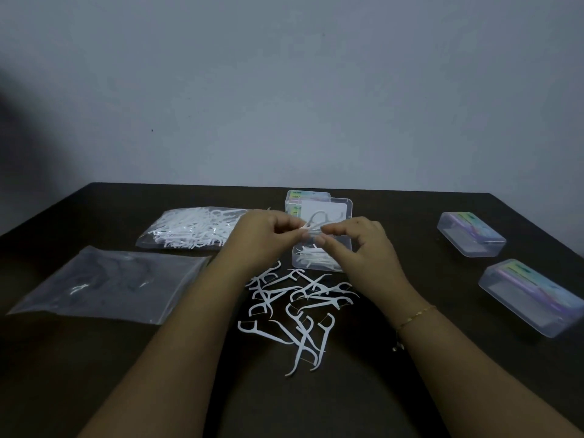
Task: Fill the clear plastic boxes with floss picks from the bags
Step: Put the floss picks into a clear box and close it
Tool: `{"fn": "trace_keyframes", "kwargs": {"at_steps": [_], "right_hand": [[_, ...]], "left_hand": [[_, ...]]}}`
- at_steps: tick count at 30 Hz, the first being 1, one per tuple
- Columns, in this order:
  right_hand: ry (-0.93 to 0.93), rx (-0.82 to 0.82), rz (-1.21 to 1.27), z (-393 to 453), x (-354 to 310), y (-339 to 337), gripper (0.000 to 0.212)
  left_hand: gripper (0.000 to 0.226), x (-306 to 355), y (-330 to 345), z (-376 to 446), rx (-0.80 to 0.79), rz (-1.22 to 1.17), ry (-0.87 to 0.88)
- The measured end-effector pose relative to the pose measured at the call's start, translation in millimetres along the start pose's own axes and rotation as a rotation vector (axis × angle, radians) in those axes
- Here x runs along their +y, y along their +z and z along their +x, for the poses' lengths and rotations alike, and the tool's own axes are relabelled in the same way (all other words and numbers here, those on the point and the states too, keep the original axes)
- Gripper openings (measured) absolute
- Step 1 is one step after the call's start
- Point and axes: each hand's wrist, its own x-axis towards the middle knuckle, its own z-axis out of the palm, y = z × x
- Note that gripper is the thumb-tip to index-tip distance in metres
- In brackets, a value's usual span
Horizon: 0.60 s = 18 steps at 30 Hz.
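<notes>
Both forearms reach in from the near edge over the dark wooden table [94, 374], the largest thing in view, with a pale wall behind it. On its left side lies a flat, nearly emptied clear plastic bag [110, 284]; just beyond that sits a second bag [192, 229], full of white floss picks. At the right edge two closed clear plastic boxes rest apart from each other, the nearer one [534, 297] and the farther one [471, 233], each showing a pastel label inside. Another closed box [295, 197] stands at the back of the centre, partly hidden behind the open box [319, 260], whose raised lid leans toward the wall and whose tray already holds some picks.

The left hand [262, 238] and the right hand [363, 245] meet above that open box, fingertips curled in and pinching between them a single floss pick [316, 221]. A thin gold bracelet [415, 316] circles the right wrist. Between the forearms, near the open box, a loose heap of floss picks [294, 308] is scattered across the tabletop.
</notes>
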Motion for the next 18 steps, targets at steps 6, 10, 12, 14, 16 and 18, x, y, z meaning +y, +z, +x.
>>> {"fn": "trace_keyframes", "kwargs": {"at_steps": [6, 10, 12, 14, 16, 18], "right_hand": [[0.12, 0.192, 0.159, 5, 7, -5, 0.022], [0.158, 0.188, 0.123, 7, 14, -3, 0.027], [0.168, 0.167, 0.118, 8, 15, -2, 0.027], [0.175, 0.144, 0.108, 8, 18, 0, 0.034], [0.18, 0.119, 0.086, 9, 19, 3, 0.043], [0.185, 0.103, 0.058, 11, 20, 5, 0.041]], "left_hand": [[0.026, 2, 27, 3, 0.358, -0.271, 0.101], [0.026, -3, 41, 5, 0.314, -0.276, 0.113], [0.028, -8, 44, 6, 0.275, -0.217, 0.118], [0.03, -12, 44, 8, 0.223, -0.148, 0.11], [0.031, -15, 43, 10, 0.171, -0.077, 0.103], [0.031, -16, 41, 11, 0.133, -0.03, 0.096]]}}
